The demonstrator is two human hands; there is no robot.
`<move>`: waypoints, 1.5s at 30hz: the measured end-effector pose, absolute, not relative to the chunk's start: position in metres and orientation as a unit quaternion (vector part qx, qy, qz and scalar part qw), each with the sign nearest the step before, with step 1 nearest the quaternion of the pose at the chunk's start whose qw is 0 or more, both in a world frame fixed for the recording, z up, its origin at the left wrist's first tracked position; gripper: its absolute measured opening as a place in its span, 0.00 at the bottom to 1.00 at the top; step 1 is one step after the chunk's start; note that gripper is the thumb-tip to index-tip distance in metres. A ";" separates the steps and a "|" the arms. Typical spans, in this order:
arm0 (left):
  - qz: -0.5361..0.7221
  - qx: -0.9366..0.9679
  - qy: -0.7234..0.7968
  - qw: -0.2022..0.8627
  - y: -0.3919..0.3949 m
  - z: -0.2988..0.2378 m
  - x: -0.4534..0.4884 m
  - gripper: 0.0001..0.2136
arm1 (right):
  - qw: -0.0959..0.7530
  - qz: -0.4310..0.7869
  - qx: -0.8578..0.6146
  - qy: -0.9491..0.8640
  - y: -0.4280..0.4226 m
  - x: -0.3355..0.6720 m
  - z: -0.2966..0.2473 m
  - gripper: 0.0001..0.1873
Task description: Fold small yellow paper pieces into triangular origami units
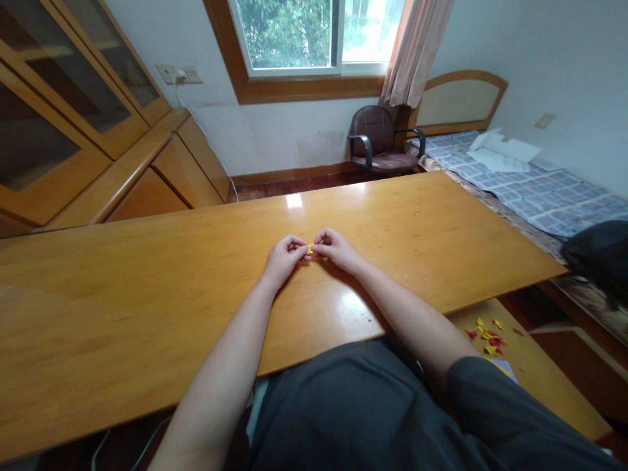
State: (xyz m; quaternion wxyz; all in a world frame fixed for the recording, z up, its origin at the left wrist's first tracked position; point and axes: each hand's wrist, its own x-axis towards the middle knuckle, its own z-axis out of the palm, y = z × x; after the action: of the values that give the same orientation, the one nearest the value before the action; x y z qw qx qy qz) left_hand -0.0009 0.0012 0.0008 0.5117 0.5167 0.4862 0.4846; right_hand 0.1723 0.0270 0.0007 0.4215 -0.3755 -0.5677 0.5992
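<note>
- Pinching a small yellow piece between them, the left hand and right hand meet over the wooden desk, between its far and near edges.
- Left thumb and fingertips are together, clamped on the left end of the yellow piece; the other fingers curl inward.
- Right thumb and forefinger are likewise clamped on its right end, with the remaining fingers bent.
- Only a sliver of the yellow piece shows in the gap between the hands, so its exact form cannot be told; nor can I tell whether the hands touch the desk.
- Both forearms cross the near edge of the desk, well apart there.
- Beside that edge, towards the near right corner, a lower wooden surface carries a loose cluster of yellow pieces and red pieces, pointed and folded-looking.
- Close to this cluster lies a flat lilac and yellow item, partly hidden by the dark sleeve.
- Beyond the far edge, near the far right corner, stands a brown armchair.
- Along the right edge is a bed with a checked cover, white sheets and a black bag.
</note>
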 end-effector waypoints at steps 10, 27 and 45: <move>0.474 0.551 0.490 0.481 -0.001 0.002 -0.001 0.16 | 0.426 0.577 -0.388 -0.578 0.027 0.171 0.000 0.18; 0.492 0.519 0.468 0.519 -0.002 0.007 -0.002 0.16 | 0.419 0.652 -0.356 -0.522 0.029 0.177 0.001 0.19; 0.508 0.488 0.490 0.513 0.002 0.006 -0.002 0.17 | 0.396 0.652 -0.375 -0.527 0.025 0.182 0.010 0.18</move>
State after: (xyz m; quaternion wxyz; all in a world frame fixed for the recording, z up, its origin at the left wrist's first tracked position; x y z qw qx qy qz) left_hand -0.0020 0.0017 0.0059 0.5134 0.4881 0.4898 0.5082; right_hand 0.1821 0.0248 0.0099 0.3961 -0.3748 -0.5273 0.6515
